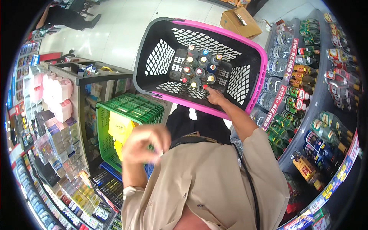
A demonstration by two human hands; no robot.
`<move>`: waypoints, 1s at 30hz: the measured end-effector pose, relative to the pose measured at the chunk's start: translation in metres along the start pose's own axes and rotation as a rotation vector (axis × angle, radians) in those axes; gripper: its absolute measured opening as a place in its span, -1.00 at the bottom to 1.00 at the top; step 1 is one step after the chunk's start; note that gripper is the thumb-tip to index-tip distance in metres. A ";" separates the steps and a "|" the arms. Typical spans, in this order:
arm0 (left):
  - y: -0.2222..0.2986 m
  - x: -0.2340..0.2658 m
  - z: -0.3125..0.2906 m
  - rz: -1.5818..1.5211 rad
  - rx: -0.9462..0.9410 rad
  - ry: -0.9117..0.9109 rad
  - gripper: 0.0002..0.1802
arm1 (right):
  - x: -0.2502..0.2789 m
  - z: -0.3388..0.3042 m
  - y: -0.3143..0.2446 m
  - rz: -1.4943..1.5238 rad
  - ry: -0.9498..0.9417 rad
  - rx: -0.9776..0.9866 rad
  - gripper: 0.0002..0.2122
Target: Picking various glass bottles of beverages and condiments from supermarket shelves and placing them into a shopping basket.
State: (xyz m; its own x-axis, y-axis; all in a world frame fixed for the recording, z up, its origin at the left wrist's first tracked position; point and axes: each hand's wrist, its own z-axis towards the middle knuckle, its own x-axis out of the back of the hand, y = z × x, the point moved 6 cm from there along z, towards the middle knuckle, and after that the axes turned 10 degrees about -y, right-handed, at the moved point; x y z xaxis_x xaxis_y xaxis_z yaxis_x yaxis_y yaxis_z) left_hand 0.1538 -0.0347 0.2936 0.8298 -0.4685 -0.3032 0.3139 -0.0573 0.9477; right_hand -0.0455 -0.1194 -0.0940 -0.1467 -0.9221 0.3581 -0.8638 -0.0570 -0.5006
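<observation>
A large black shopping basket with a pink rim stands in front of me. Inside it, several bottles are grouped upright, with caps in red, white, yellow and blue; a dark blue bottle is among them. My right hand reaches over the near rim, its fingers closed at the red cap of a bottle at the group's near edge. The hand hides most of that bottle. My left hand is raised near my chest, apart from the basket. Motion smears its bent fingers, so a hold cannot be made out.
Shelves of bottles rise on my right. A green crate with yellow bags stands left of my legs, beside a display counter with pink jugs. Beyond the basket is a cardboard box; another person is at the far left.
</observation>
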 end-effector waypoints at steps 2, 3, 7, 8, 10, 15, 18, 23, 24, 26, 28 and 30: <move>-0.087 0.015 -0.037 -0.452 0.239 0.482 -0.78 | -0.008 0.026 0.006 -0.050 0.024 0.038 -0.48; -0.115 0.015 -0.054 -0.553 0.273 0.609 -0.79 | -0.008 0.033 0.001 -0.052 0.012 0.047 -0.48; -0.172 0.004 -0.086 -0.299 0.602 0.680 -0.78 | -0.012 0.049 -0.008 -0.042 -0.069 -0.047 -0.52; -0.180 0.003 -0.091 -0.236 0.682 0.723 -0.78 | -0.010 0.052 -0.009 -0.003 -0.044 -0.066 -0.54; -0.189 0.001 -0.098 -0.218 0.663 0.744 -0.79 | -0.009 0.055 -0.015 0.001 -0.046 -0.096 -0.57; -0.198 0.009 -0.106 -0.065 0.815 0.713 -0.82 | -0.016 0.070 -0.006 0.005 0.050 -0.100 -0.65; -0.199 0.010 -0.110 0.022 0.854 0.694 -0.84 | -0.017 0.085 0.001 -0.016 0.050 -0.100 -0.68; -0.211 0.013 -0.119 -0.001 0.852 0.710 -0.89 | -0.019 0.097 0.011 -0.033 0.189 -0.043 -0.79; -0.210 0.014 -0.119 0.009 0.859 0.713 -0.91 | -0.020 0.098 0.010 -0.064 0.230 -0.003 -0.80; -0.210 0.013 -0.117 0.010 0.885 0.686 -0.93 | -0.023 0.094 0.015 -0.097 0.269 0.026 -0.81; -0.208 0.016 -0.114 0.039 0.816 0.686 -0.94 | -0.022 0.087 0.006 -0.149 0.222 0.090 -0.80; -0.210 0.016 -0.113 0.009 0.801 0.696 -0.94 | -0.019 0.075 0.002 -0.147 0.190 0.080 -0.80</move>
State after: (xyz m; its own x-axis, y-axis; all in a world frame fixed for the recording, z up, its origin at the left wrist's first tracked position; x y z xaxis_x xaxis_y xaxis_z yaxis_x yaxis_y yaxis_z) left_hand 0.1538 0.0696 0.0787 0.9915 0.1217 -0.0455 0.1211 -0.7392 0.6625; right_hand -0.0077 -0.1303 -0.1613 -0.1167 -0.8135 0.5698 -0.8427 -0.2225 -0.4903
